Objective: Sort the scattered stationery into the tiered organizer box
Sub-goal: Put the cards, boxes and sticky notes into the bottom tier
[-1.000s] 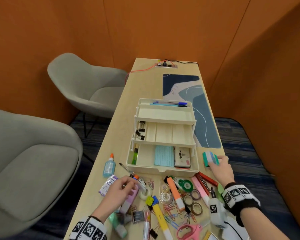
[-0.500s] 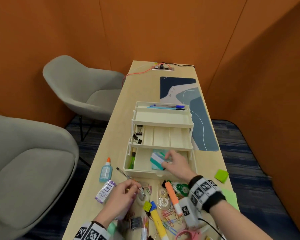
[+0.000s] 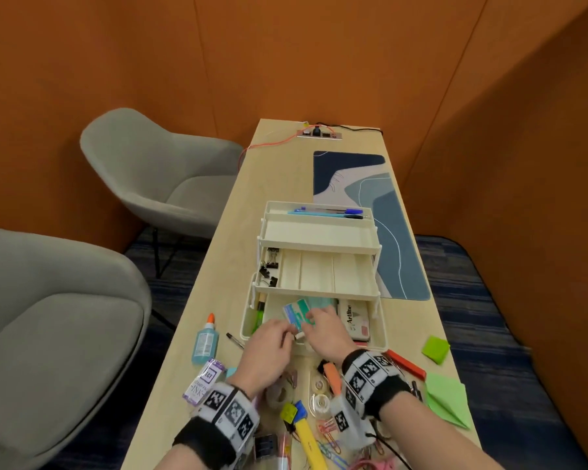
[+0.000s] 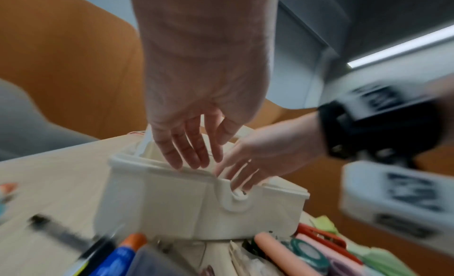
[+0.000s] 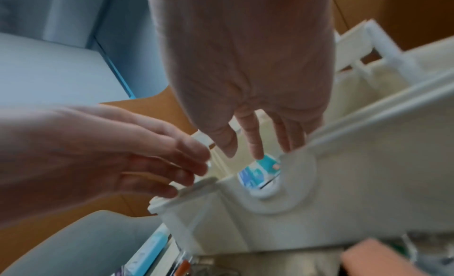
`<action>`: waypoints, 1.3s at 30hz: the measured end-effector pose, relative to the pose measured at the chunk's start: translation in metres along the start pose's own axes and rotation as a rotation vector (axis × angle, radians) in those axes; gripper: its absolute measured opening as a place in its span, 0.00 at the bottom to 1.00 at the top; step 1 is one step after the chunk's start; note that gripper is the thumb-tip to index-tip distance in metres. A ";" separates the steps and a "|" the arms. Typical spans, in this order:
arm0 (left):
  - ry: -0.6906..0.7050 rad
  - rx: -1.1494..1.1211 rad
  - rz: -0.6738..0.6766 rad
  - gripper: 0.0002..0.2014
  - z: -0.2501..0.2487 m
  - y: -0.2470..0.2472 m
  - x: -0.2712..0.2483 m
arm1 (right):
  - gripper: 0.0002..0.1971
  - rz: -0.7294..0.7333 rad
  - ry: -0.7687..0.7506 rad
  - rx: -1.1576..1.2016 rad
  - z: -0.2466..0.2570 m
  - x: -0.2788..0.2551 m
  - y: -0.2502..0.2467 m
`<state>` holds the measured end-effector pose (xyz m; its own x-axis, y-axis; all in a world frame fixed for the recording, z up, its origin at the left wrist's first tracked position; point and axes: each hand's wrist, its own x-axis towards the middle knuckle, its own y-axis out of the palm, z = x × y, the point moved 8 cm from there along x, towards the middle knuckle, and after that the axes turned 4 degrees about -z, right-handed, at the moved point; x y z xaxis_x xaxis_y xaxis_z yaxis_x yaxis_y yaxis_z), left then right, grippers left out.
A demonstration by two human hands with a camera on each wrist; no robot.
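Both hands meet over the bottom tier of the tiered organizer box [image 3: 314,301], where a small teal and white pack [image 3: 297,315] (its print is too blurred to read) sits just under the fingertips. The right hand [image 3: 323,329] reaches in from the near side with its fingers stretched loosely toward the pack; in the right wrist view one fingertip touches its top edge, and I cannot tell if it is really gripped. The left hand [image 3: 269,351] is beside it on the left, fingers relaxed and resting at the front rim of the box, holding nothing that I can see. Right of the right hand, in the same tier, lies a white Artline box [image 3: 355,317]. Beyond the hands, the middle tier keeps black binder clips [image 3: 269,271] and the top tier has blue pens [image 3: 330,212]. Left of the left hand stands a glue bottle [image 3: 205,340]. Behind both wrists, clips, markers and tape rolls lie scattered on the table [image 3: 279,171].
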<state>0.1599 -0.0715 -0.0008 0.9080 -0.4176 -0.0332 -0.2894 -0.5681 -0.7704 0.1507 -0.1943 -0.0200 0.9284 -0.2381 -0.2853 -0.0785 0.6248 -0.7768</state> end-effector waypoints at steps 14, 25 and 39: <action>-0.029 0.468 0.598 0.37 -0.007 0.073 0.036 | 0.17 -0.530 0.670 0.075 -0.220 -0.132 -0.080; -0.031 0.471 0.501 0.35 0.013 0.060 0.040 | 0.28 -0.317 0.827 0.039 -0.243 -0.130 -0.062; -0.447 0.298 0.353 0.33 0.050 0.062 0.055 | 0.46 -0.326 0.907 0.111 -0.256 -0.123 -0.071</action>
<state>0.2066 -0.0941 -0.0817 0.8304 -0.1714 -0.5301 -0.5563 -0.2024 -0.8060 -0.0509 -0.4000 -0.0738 0.2619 -0.8657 -0.4265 0.2109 0.4826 -0.8500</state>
